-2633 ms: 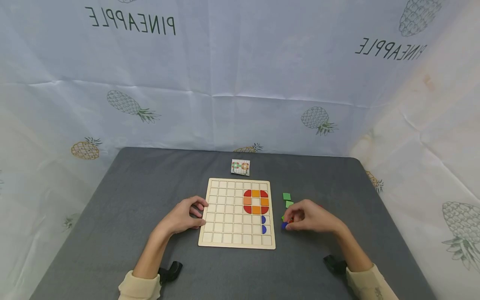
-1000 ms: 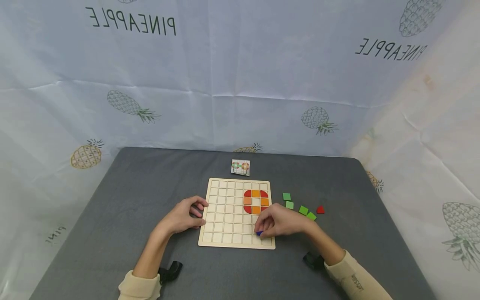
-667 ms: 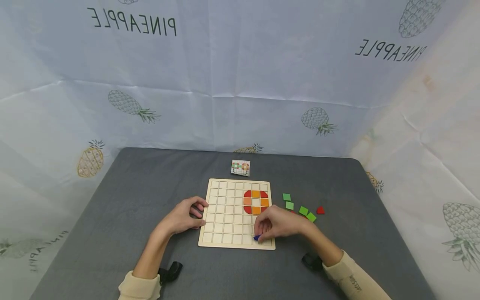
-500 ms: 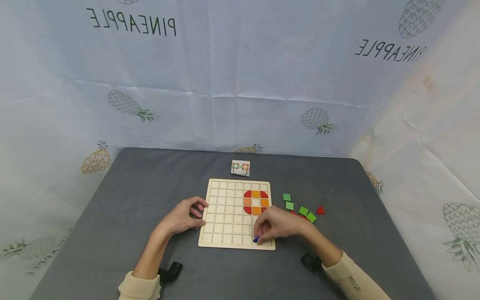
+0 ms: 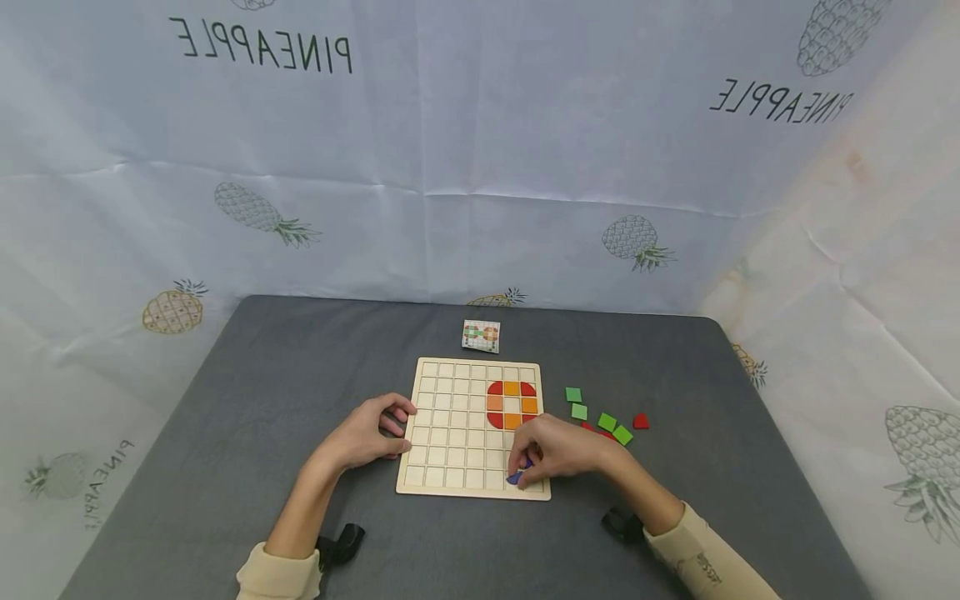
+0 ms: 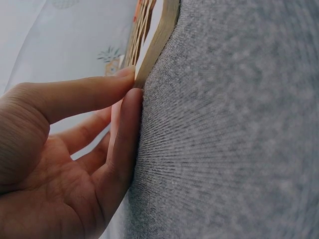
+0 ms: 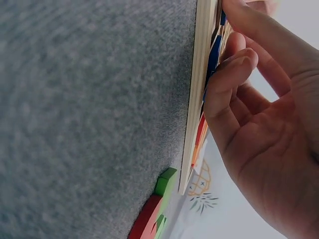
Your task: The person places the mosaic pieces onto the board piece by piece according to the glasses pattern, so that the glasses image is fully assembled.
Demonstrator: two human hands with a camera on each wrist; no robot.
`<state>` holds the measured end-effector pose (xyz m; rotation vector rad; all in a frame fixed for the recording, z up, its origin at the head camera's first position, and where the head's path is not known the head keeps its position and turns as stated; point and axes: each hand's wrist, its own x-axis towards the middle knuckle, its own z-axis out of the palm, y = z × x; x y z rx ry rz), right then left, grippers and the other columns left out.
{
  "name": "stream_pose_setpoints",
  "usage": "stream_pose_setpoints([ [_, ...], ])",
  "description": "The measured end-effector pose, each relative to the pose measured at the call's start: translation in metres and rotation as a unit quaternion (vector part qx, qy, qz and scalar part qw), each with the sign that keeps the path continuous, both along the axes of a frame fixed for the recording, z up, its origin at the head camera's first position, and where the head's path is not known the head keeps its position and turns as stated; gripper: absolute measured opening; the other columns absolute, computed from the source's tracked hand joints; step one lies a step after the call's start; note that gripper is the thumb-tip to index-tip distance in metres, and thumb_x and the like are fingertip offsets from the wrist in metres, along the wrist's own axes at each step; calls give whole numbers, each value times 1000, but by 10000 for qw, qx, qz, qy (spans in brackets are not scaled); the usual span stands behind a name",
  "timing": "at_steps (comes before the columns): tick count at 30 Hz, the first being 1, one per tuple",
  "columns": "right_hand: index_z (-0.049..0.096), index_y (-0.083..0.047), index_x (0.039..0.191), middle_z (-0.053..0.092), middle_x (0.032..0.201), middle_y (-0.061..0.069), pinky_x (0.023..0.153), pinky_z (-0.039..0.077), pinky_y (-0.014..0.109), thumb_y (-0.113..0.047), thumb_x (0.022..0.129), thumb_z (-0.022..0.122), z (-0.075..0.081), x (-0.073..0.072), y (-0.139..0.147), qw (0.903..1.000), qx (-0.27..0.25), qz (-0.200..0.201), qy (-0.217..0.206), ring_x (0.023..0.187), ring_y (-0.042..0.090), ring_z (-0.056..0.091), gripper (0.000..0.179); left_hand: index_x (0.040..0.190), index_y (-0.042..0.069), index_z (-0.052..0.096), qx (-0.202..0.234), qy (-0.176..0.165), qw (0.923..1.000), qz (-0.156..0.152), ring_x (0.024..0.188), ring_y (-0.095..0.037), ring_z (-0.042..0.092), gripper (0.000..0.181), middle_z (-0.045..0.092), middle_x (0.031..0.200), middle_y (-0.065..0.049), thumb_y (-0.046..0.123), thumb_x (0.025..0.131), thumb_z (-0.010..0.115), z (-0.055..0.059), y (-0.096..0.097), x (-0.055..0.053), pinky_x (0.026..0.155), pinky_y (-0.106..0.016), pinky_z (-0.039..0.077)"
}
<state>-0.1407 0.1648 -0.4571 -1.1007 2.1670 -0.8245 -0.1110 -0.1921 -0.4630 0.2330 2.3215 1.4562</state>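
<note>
My left hand (image 5: 363, 432) holds the left edge of a wooden grid board (image 5: 437, 433); the left wrist view has the thumb tip and a fingertip meeting at that edge. Over the board's lower right squares, my right hand (image 5: 558, 446) pinches a small blue tile (image 5: 513, 478) low at the grid. Another bit of blue shows beside the fingers, and blue tiles (image 7: 213, 57) lie on the board in the right wrist view. Higher up the board, red corner tiles (image 5: 495, 388) and orange square tiles (image 5: 512, 421) form a ring. The right hand partly covers the tiles beneath it.
Right of the board lie several green square tiles (image 5: 573, 394) and red tiles (image 5: 641, 422). A small printed pattern card (image 5: 481, 336) lies beyond the board. The dark grey table (image 5: 330, 350) backs onto a pineapple-print curtain (image 5: 480, 150).
My right hand has moved left from the loose tiles onto the board's lower right with a blue tile, then slightly nearer the front edge. My left hand has stayed at the board's edge.
</note>
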Motion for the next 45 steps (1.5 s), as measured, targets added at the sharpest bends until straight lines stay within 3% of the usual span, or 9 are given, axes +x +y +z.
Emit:
stream_pose_setpoints([
  [17,84,-20,98,69,84,-10,65,50,14,-22,89,92,-2,-4,9,9999,-94,62,-34,71,-6,55,12,131,-3,64,-54,7,10000,-4,96,-23,65,48,59,116,-20,-5,87,84,-1,0,-1,68,-37,62],
  [26,84,-18,101,69,85,-8,65,50,15,-22,90,91,-1,-9,19,9993,-242,-136,-245,72,-4,56,14,131,-3,64,-60,9,10000,18,95,-23,65,49,60,115,-20,-5,87,84,-3,0,-1,67,-36,63],
  [33,83,-16,105,69,89,-6,66,51,18,-21,91,89,7,-20,42,9970,-376,-638,-229,74,1,57,16,131,-2,65,-171,24,9998,-30,95,-20,65,48,60,115,-18,-2,88,84,-4,0,-2,68,-33,61],
  [45,78,-7,123,77,110,12,67,57,25,-20,97,84,7,-51,97,9838,-217,-1749,342,78,8,67,29,130,-1,65,-108,-73,9999,41,95,-21,64,47,59,116,-18,-3,87,85,-6,0,-3,67,-34,61],
])
